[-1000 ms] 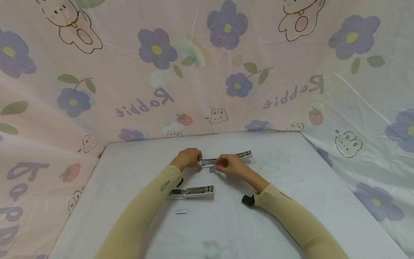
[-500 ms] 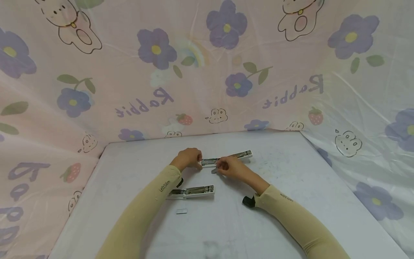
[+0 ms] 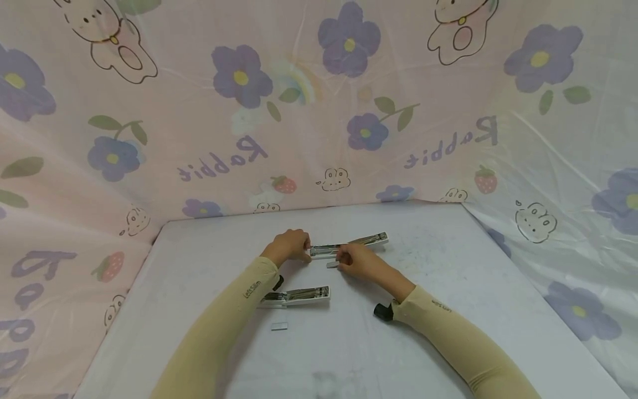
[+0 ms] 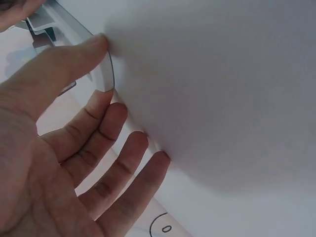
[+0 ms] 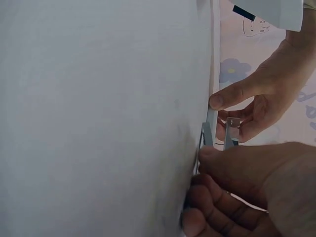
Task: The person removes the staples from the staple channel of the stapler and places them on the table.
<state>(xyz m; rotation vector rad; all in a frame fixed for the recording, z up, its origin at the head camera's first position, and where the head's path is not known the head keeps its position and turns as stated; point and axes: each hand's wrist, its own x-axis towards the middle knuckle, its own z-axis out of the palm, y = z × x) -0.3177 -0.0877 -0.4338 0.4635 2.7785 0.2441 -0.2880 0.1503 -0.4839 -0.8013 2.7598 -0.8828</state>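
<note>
An opened white stapler [image 3: 375, 239] with a metal magazine lies toward the back of the table. My left hand [image 3: 290, 245] pinches the left end of its base; in the left wrist view the thumb [image 4: 89, 53] and index finger sit at the rounded base end [image 4: 107, 74], the other fingers spread. In front of the base, close over the table, my right hand [image 3: 363, 262] pinches a short grey strip of staples [image 3: 332, 265] between thumb and fingers. The strip [image 5: 206, 132] sticks out past the right thumb in the right wrist view. Part of the stapler's middle is hidden behind the right hand.
A second opened white stapler [image 3: 306, 295] lies nearer, partly hidden by the left sleeve [image 3: 249, 291]. Another staple strip [image 3: 279, 326] lies in front of it. A patterned curtain [image 3: 319, 122] rises behind the white table [image 3: 428, 354].
My right hand has moved slightly toward me and to the right with the staple strip, away from the stapler base. The left hand has stayed at the base end.
</note>
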